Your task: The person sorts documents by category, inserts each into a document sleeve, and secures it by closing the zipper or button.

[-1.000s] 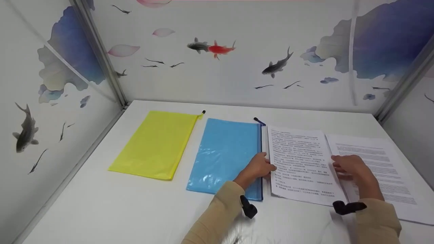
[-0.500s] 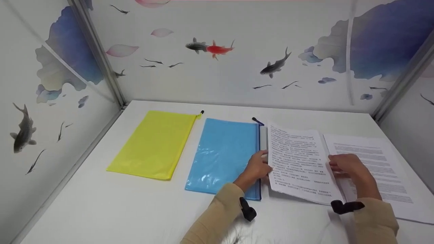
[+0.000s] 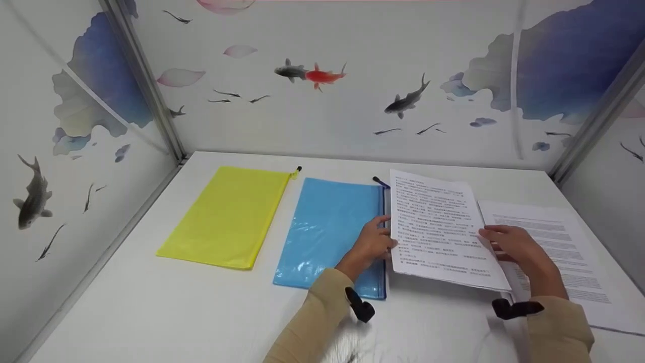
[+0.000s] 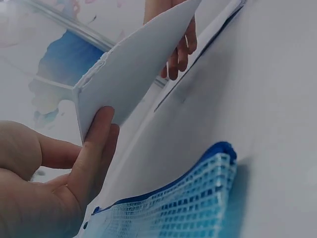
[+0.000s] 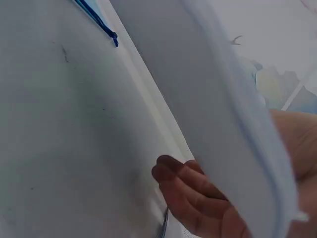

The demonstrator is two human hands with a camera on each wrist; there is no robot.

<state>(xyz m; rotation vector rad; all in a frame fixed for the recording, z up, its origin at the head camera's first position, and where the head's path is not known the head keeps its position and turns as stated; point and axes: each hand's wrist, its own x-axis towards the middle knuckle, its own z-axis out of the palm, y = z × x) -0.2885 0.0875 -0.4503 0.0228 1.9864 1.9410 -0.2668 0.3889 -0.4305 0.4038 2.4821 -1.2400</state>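
Note:
A stack of printed paper [image 3: 436,227] is held up off the white table, tilted, with text facing up. My left hand [image 3: 370,244] pinches its left edge; in the left wrist view the fingers lie under the stack's pale underside [image 4: 129,69] and the thumb is at the edge. On the opposite edge, my right hand [image 3: 519,249] grips the sheets. Its fingers [image 5: 198,198] curl beneath them in the right wrist view, the thumb hidden behind the paper. Just left of the stack lies a blue zip document bag [image 3: 327,227], partly under my left hand and forearm.
A yellow zip document bag [image 3: 227,217] lies flat at the left of the white table [image 3: 201,312]. Another stack of printed paper [image 3: 579,252] rests at the right, partly behind my right hand. Walls [image 3: 302,116] printed with fish enclose the table's back and sides.
The paper stack, flat on the table earlier, has been lifted by its left side first, then wholly raised and moved slightly left. Both hands have shifted left and upward with it.

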